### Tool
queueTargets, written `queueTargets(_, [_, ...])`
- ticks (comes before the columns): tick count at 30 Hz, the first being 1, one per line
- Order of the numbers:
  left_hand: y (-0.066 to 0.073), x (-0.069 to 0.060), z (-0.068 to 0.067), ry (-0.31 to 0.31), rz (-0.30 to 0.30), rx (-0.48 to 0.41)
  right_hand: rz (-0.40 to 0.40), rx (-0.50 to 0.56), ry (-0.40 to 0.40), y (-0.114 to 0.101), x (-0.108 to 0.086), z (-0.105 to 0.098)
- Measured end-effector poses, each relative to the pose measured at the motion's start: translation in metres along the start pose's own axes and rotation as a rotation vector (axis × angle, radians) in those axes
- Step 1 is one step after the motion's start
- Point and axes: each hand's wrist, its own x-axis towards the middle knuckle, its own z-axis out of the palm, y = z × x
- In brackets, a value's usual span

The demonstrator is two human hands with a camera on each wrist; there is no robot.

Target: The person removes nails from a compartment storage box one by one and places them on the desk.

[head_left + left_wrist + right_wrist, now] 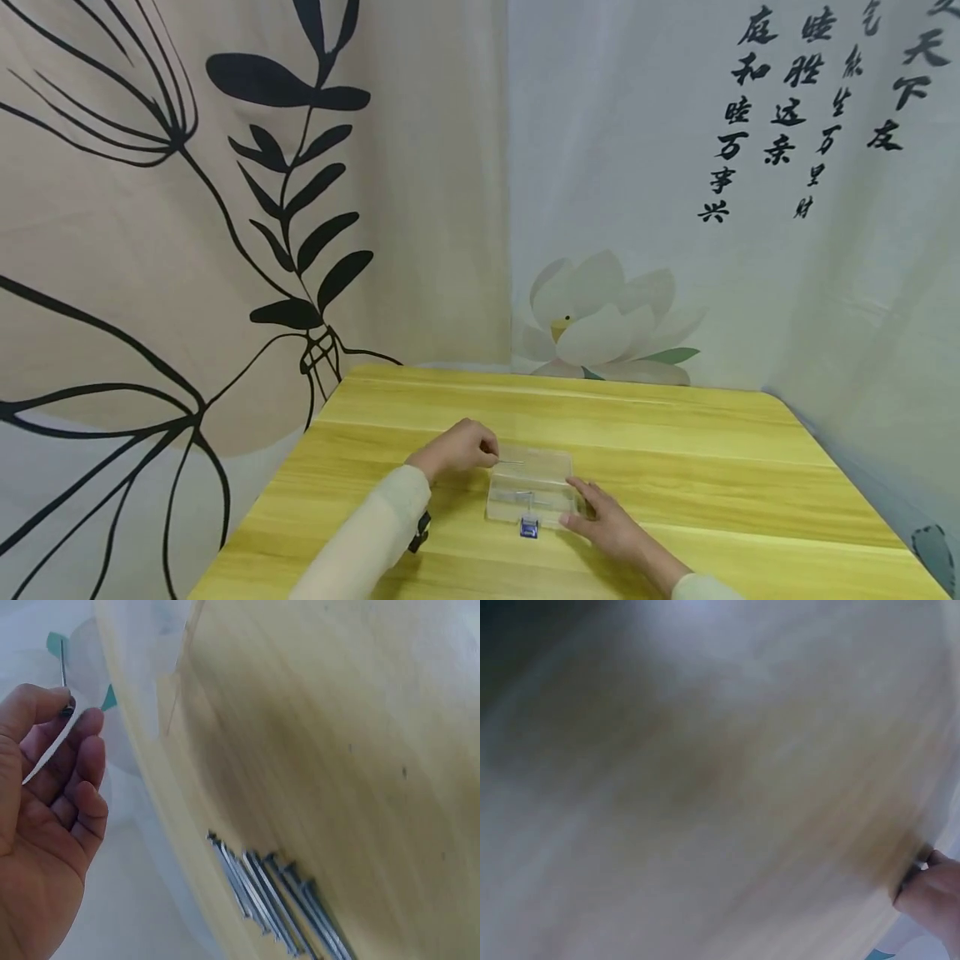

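Note:
A clear plastic box [498, 510] lies on the table with its lid [551, 460] folded back. My left hand [461, 447] is over the lid's left side, pinching a thin metal nail [512, 462] between thumb and fingers. In the left wrist view that nail [63, 664] points up from the fingertips of the left hand [56, 772]. My right hand [611, 525] holds the box's right end, thumb at the front and fingers farther back. Only part of the right hand [934, 896] shows in the blurred right wrist view. A small metallic piece [525, 496] shows inside the box.
Several loose nails [277, 900] lie side by side on the table in the left wrist view. A blue label or clasp [528, 527] marks the box's front. The yellow wood-grain table [712, 467] ends at a printed curtain [435, 208].

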Motion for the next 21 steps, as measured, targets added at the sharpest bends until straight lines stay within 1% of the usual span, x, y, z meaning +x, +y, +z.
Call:
queueTargets(4, [-0.005, -0.003, -0.009, 0.025, -0.019, -0.037, -0.002, 0.016, -0.009, -0.001, 0.000, 0.000])
queueTargets(11, [-0.019, -0.014, -0.023, 0.073, -0.027, -0.110, -0.011, 0.009, -0.009, 0.000, 0.001, 0.000])
queueTargets(12, [-0.021, -0.016, -0.024, 0.077, -0.037, -0.118, -0.013, 0.004, -0.008, 0.000, 0.001, 0.000])
queueTargets(18, [-0.039, -0.031, -0.034, 0.096, -0.085, -0.141, -0.015, -0.006, -0.008, 0.000, 0.000, 0.000])
queueTargets(21, [-0.047, -0.039, -0.038, 0.108, -0.086, -0.138, -0.010, -0.005, -0.007, 0.001, 0.000, 0.000])
